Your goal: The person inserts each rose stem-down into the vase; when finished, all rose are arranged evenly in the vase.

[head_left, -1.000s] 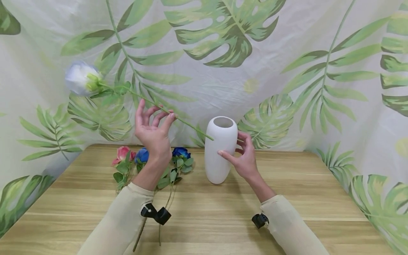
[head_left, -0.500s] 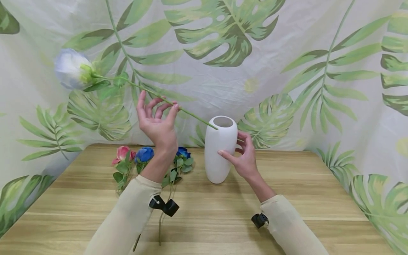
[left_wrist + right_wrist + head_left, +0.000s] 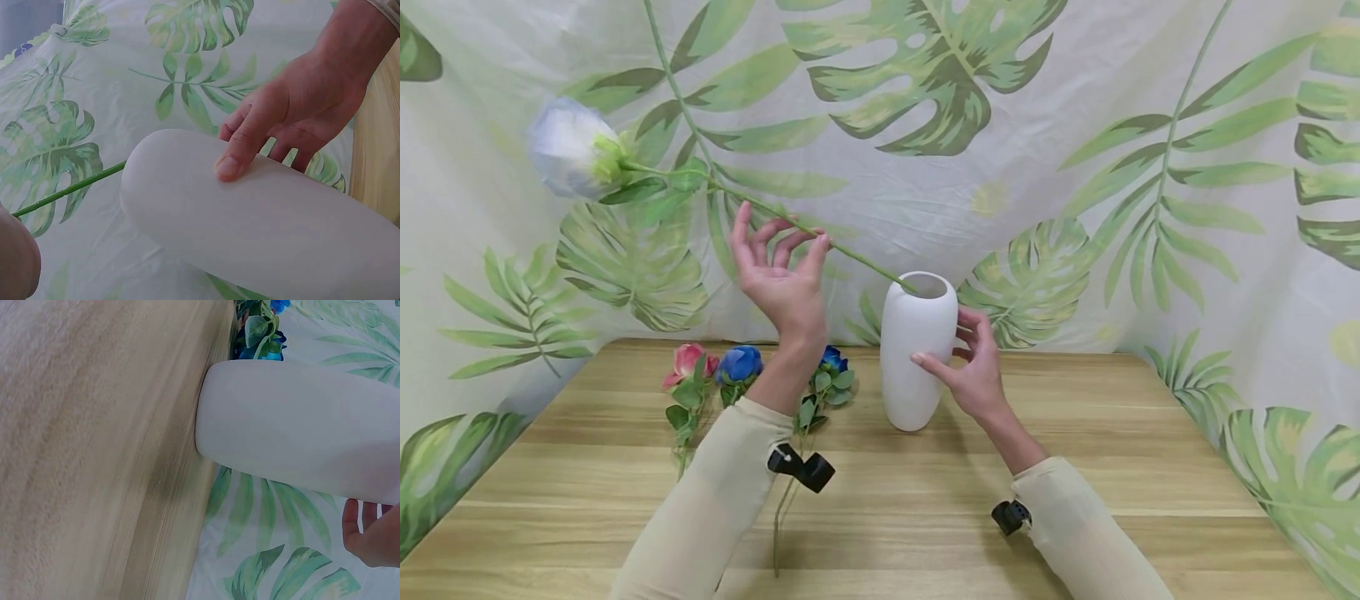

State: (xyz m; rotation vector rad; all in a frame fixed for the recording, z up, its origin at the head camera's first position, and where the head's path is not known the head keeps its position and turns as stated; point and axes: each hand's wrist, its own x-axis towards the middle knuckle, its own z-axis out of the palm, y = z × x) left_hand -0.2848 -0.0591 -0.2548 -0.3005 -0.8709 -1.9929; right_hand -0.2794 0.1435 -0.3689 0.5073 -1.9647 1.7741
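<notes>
In the head view my left hand [image 3: 786, 283] pinches the green stem of a white flower [image 3: 572, 152] between thumb and fingertips. The bloom points up to the left, and the stem slants down right to the mouth of a white vase [image 3: 917, 358]. The stem's lower end sits at the vase's rim opening. My right hand [image 3: 973, 362] holds the upright vase from its right side, thumb on the front and fingers behind. From the left wrist, the green stem [image 3: 75, 189] meets the vase's top end, and the right thumb [image 3: 230, 167] lies on the vase wall.
Left of the vase on the wooden table [image 3: 1075, 517] lie a pink flower [image 3: 691, 363], a blue flower [image 3: 740, 364] and a darker blue flower [image 3: 832, 360], partly behind the left arm. A leaf-printed cloth [image 3: 880, 192] hangs behind the table.
My left hand has moved up and to the right with the white flower, bringing the stem's lower end from in front of the vase to its mouth. The right hand and vase stay put.
</notes>
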